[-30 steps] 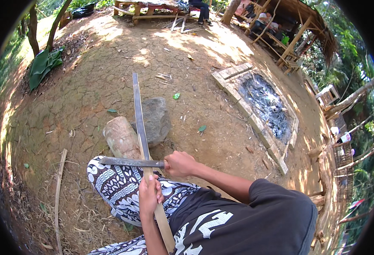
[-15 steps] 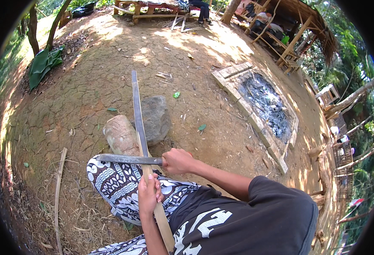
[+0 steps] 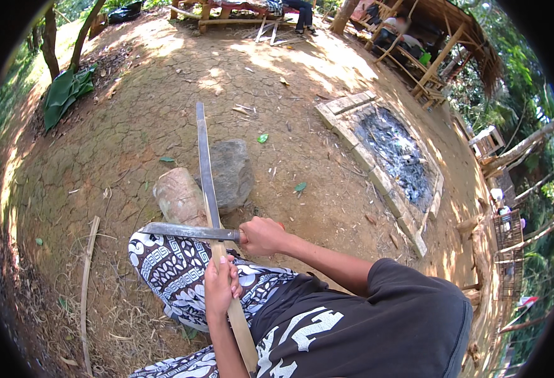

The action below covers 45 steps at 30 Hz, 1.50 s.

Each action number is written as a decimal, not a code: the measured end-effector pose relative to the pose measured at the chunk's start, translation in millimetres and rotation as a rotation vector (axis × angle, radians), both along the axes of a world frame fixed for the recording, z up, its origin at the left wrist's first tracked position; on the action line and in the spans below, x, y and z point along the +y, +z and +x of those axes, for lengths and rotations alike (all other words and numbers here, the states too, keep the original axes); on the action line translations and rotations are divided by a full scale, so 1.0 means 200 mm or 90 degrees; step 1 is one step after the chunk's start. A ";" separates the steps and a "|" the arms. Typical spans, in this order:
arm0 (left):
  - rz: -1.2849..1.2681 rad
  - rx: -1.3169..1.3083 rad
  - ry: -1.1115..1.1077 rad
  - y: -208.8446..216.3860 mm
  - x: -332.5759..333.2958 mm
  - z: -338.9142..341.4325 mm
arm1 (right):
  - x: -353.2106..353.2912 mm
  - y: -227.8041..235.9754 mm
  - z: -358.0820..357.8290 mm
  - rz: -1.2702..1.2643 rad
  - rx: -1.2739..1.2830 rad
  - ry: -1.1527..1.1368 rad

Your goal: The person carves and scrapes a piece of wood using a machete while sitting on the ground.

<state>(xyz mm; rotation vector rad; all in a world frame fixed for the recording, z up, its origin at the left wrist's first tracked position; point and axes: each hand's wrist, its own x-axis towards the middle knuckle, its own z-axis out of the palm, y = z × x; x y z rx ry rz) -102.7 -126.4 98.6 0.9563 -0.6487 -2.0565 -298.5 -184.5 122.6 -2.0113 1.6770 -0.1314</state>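
My left hand (image 3: 221,283) is wrapped round a long flat bamboo strip (image 3: 206,170), just below where a blade crosses it. The strip runs from beside my body out over the ground, dark along its far part and pale nearer me. In my right hand (image 3: 263,236), closed round the handle, is a machete (image 3: 179,232). Its blade points left and lies across the strip, above my patterned trouser leg (image 3: 176,271). Beyond the blade, a reddish stone (image 3: 177,196) and a grey rock (image 3: 231,173) rest on the ground beside the strip.
A stone-edged fire pit (image 3: 377,167) with ash lies to the right. Another strip (image 3: 89,277) and thin shavings (image 3: 132,327) are on the ground at left. Green leaves (image 3: 69,94) lie by the trees. People sit near a bamboo bench (image 3: 233,24) and a thatched hut (image 3: 440,63).
The machete blade has shifted slightly away from me along the strip, and my right hand has moved a little with it. My left hand keeps its hold.
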 end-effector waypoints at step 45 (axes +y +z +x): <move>-0.056 -0.115 0.300 0.13 0.14 0.45 | -0.15 0.13 0.55 -0.074 0.008 0.248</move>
